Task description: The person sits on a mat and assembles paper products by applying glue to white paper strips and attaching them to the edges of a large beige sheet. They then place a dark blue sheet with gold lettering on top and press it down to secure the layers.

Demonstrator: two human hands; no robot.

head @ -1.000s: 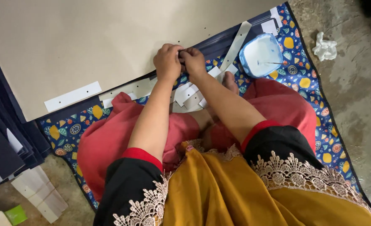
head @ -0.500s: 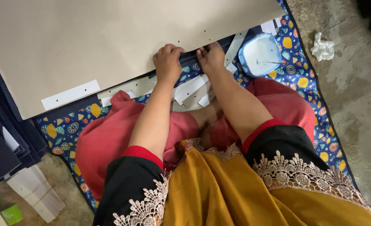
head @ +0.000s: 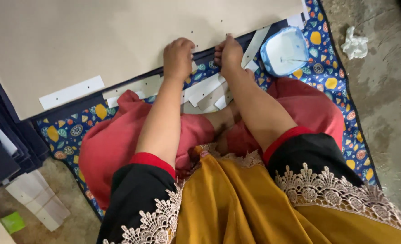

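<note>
A large beige cardboard sheet [head: 110, 40] with small punched holes lies across the patterned mat [head: 327, 68]. My left hand [head: 178, 58] rests closed on the sheet's near edge. My right hand [head: 230, 53] pinches the same edge a little to the right. Several white paper strips [head: 202, 92] with holes lie just below both hands, in front of my knees. What each hand's fingers hold beyond the edge is hidden.
A round blue-rimmed bowl of white paste [head: 285, 50] stands right of my right hand. A crumpled white tissue [head: 355, 43] lies on the concrete floor. Dark blue boards [head: 1, 149] are stacked at the left, with white strips [head: 40, 201] beside them.
My right hand slid right along the sheet's edge, away from my left hand. The view has shifted so the sheet fills more of the top.
</note>
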